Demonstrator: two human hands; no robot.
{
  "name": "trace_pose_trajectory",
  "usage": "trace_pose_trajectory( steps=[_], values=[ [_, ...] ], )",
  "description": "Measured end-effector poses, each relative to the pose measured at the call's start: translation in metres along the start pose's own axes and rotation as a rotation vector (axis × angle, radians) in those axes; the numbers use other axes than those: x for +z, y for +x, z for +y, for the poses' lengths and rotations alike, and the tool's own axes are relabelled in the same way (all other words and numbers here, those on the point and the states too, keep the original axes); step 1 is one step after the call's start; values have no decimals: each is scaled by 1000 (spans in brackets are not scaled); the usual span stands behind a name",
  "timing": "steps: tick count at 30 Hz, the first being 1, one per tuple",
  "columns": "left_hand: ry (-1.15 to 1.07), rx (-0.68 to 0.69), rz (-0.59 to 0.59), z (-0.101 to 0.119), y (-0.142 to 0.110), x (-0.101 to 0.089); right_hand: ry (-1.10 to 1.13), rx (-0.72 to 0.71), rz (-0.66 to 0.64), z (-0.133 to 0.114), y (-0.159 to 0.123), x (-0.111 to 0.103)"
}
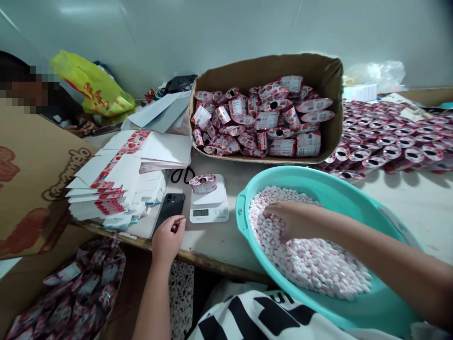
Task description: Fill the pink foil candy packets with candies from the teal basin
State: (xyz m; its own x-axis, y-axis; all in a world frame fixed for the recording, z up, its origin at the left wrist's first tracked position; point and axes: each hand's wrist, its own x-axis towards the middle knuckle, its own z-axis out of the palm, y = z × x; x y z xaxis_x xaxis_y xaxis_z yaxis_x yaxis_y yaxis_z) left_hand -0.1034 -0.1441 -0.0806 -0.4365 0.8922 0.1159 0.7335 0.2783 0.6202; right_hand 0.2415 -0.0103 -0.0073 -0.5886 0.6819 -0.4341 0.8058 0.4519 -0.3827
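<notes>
My right hand (281,219) reaches into a heap of small white and pink candies (325,264) in a large turquoise basin (244,208). Its fingertips are sunk among the candies, so their grip is hidden. At the table's front edge, my left hand (169,236) rests with fingers curled in, beside the lower end of a black phone (173,206); nothing shows in it. Between phone and basin stands a white digital scale (209,208) with a lit display. On the scale sits a red and pink printed packet (203,183) with a dark oval opening facing up.
A cardboard box (269,61) of similar packets stands behind the basin. Rows of upright packets (389,137) fill the right. Flat printed cartons (116,174) are stacked left, near black scissors handles (182,175). Another carton of packets (78,288) sits below. A person sits far left.
</notes>
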Motion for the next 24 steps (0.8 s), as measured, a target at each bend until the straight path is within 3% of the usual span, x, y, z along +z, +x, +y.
trace_pose_trajectory(
  steps=[3,6,9,12,14,18,21,24],
  values=[
    [-153,2,87,16,18,0,-31,27,-42,2,1,1],
    [-135,131,136,44,51,7,-61,40,-53,3,1,-1],
    [-145,117,29,69,83,20,-113,29,-86,3,0,-7],
    [-105,63,-76,91,100,27,-132,8,-144,0,-1,-14],
    [-64,171,-18,109,99,25,-144,5,-161,-2,-2,-18],
    [-97,605,207,154,77,12,-155,-2,-175,-5,-5,-22],
    [-43,813,148,183,61,11,-155,-5,-176,-4,-6,-23],
    [80,899,73,198,56,14,-158,0,-184,-3,-6,-23]
  ],
)
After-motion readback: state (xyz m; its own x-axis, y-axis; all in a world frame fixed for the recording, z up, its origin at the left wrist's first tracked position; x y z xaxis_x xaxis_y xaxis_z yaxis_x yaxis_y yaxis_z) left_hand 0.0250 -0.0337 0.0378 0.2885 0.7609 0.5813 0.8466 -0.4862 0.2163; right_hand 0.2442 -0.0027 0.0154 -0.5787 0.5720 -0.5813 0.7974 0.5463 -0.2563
